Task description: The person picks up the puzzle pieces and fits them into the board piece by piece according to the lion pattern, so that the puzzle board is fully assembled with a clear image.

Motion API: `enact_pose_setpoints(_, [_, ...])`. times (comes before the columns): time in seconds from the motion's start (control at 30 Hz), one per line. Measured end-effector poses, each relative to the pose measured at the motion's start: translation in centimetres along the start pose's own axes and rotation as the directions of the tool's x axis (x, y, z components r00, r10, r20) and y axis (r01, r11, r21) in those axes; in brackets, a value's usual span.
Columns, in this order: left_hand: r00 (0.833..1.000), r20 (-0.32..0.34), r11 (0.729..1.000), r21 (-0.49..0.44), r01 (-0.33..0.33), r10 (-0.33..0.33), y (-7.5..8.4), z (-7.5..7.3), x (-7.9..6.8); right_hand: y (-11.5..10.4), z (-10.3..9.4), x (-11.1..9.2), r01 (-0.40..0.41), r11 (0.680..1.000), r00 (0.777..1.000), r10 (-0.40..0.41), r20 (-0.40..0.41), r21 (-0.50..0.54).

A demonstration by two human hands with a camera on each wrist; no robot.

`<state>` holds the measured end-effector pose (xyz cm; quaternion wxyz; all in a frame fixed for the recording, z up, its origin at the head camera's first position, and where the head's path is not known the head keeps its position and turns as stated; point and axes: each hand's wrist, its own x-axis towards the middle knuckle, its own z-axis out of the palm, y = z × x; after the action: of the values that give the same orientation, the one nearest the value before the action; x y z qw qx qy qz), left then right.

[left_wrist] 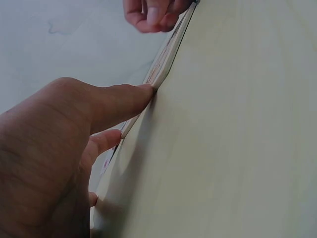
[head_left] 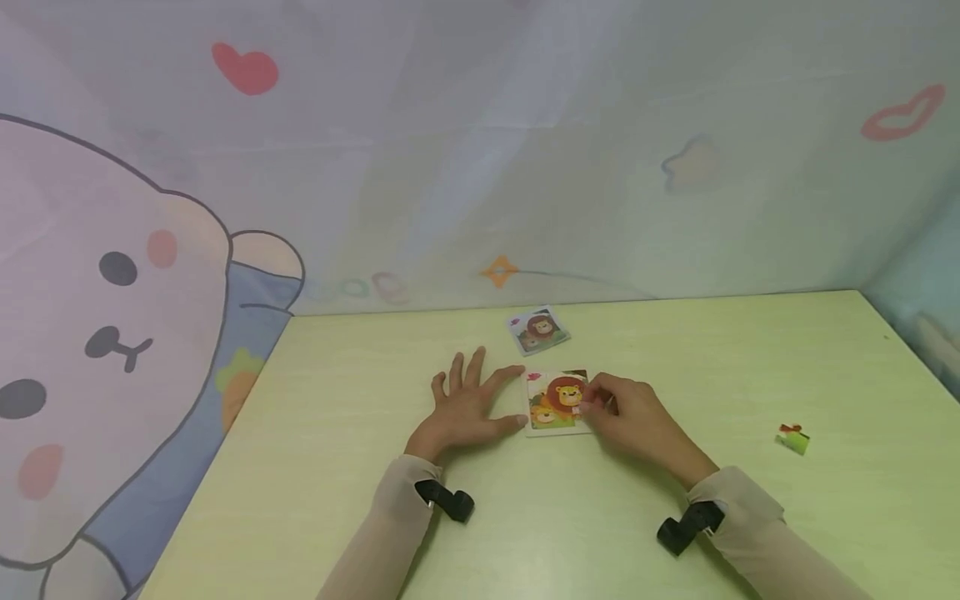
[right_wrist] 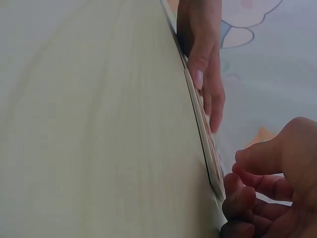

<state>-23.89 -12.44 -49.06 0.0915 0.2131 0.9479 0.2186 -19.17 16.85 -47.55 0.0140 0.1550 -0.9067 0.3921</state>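
Observation:
A square lion jigsaw puzzle [head_left: 558, 404] in a pale frame lies flat on the table. Along its left edge rests my left hand [head_left: 467, 410], fingers spread, with the thumb and index fingertip touching the frame. My right hand [head_left: 624, 414] is bent over the puzzle's right side, its thumb and index fingertip together. That side is partly hidden beneath the hand, and whether a piece is between the fingertips cannot be seen. In the right wrist view the fingers [right_wrist: 242, 198] are curled close to the frame's edge. A loose green and red puzzle piece [head_left: 792, 438] lies apart to the right.
Behind the puzzle lies a square card [head_left: 538, 330] with a similar lion picture. The pale yellow table [head_left: 300, 500] meets a printed cloth backdrop [head_left: 465, 150] at its back edge. A black strap mount sits on each wrist.

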Motion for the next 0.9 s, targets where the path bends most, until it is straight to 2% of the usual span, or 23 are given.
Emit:
enact_pose_setpoints(0.17, [1.0,0.001,1.0,-0.026,-0.006,0.006,0.7,-0.9,-0.7,1.4,-1.9,-1.5,-0.014,1.0,0.999,0.013,-0.04,-0.026])
enact_pose_setpoints(0.4, [1.0,-0.002,1.0,-0.003,0.003,-0.003,0.3,-0.4,-0.5,3.4,-5.4,-3.5,-0.038,0.995,0.996,0.03,-0.088,-0.092])
enact_pose_setpoints(0.53, [0.999,0.024,1.0,0.002,0.025,-0.025,1.1,-0.9,-0.7,4.7,-7.6,-4.8,-0.075,0.988,0.992,0.06,-0.108,-0.133])
enact_pose_setpoints(0.67, [0.999,0.021,0.999,0.016,0.031,-0.032,1.3,-0.9,-0.6,5.8,-9.6,-5.8,-0.117,0.98,0.989,0.099,-0.113,-0.163])
enact_pose_setpoints(0.9, [0.999,0.018,1.0,0.017,0.026,-0.026,1.4,-1.0,-0.5,8.0,-12.1,-7.7,-0.14,0.971,0.985,0.117,-0.124,-0.194])
